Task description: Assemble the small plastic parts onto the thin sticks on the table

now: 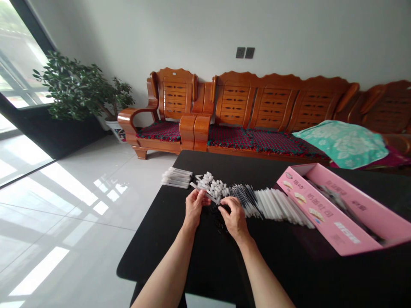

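Observation:
My left hand (194,207) pinches a slim white pen barrel (210,197), which slants down to the right. At the barrel's lower right end are the curled fingertips of my right hand (236,217); what they hold, if anything, is too small to make out. Just beyond both hands lies a heap of short white pieces like pen caps (210,183). Small black pieces (219,223) are scattered on the table under my hands. To the right, a row of thin dark pen refills (245,197) lies beside a row of white tubes (282,207).
A stack of white pens (177,177) lies at the left edge of the black table (167,239). On the right stands an open pink box (321,214) with dark items inside. Behind are a wooden sofa (237,100) and a potted plant (77,87).

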Motion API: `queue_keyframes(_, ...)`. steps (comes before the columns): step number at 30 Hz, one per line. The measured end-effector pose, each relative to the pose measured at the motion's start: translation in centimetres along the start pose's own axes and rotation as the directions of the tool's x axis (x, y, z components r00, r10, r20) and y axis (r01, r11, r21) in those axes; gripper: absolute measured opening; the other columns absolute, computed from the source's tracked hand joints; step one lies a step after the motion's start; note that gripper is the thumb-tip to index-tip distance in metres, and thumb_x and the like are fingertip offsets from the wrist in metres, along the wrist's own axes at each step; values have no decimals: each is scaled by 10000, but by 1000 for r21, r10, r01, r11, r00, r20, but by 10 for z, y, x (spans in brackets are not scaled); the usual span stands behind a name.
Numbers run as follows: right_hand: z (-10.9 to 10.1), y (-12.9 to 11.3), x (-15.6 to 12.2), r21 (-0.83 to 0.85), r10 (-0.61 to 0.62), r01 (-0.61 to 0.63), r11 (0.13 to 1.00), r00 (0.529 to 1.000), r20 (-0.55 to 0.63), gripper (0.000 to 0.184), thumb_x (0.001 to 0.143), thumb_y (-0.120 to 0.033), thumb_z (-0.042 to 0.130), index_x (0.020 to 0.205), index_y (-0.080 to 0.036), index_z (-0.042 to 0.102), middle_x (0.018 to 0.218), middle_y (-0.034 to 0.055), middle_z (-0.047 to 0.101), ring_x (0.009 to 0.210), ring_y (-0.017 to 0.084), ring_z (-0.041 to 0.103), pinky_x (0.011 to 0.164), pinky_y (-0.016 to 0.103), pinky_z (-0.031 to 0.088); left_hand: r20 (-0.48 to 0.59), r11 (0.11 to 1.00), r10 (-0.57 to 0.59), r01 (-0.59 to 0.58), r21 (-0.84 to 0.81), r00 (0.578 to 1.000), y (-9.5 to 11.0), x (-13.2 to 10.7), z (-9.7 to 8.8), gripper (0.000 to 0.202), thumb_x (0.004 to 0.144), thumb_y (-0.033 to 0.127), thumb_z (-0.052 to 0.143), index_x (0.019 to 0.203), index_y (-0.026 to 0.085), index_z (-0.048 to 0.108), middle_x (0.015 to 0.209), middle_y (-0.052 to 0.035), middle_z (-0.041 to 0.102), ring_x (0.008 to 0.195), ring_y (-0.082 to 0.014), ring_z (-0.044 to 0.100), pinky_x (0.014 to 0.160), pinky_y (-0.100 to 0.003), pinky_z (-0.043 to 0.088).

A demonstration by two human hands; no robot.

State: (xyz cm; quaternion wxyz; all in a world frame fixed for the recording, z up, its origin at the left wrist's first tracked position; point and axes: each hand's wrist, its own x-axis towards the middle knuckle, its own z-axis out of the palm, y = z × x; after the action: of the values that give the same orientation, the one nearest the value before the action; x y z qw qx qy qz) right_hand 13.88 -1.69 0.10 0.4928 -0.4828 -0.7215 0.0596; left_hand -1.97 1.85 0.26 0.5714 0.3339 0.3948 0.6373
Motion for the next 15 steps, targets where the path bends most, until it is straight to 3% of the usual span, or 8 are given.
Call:
queue_keyframes(6,0,2,-1,3,-31,31,1000,999,23,127,932,-182,533,905,-208,654,926,82,686,950,241,609,880,408,520,0,1000,2,-2,1,1000,-1,1,-1,464,688,520,809,839,107,663,667,-28,653,564,-131,646,532,-229,548)
queue_keyframes(11,0,3,-2,0,14,-14,1000,1000,13,82,880,-215,637,959,-194,641,953,90,674,968,250,598,873,410,526,0,1000,6,-6,8,1000,-2,1,-1,455,700,518,801,835,107,662,666,-30,656,558,-129,644,530,-229,547)
queue_keyframes(15,0,2,-1,20,-31,31,999,999,43,116,940,-199,538,940,-200,653,952,90,686,969,241,600,893,424,519,0,1000,6,-6,9,1000,-1,0,-1,461,691,524,805,828,107,662,660,-32,656,560,-134,647,530,-231,545)
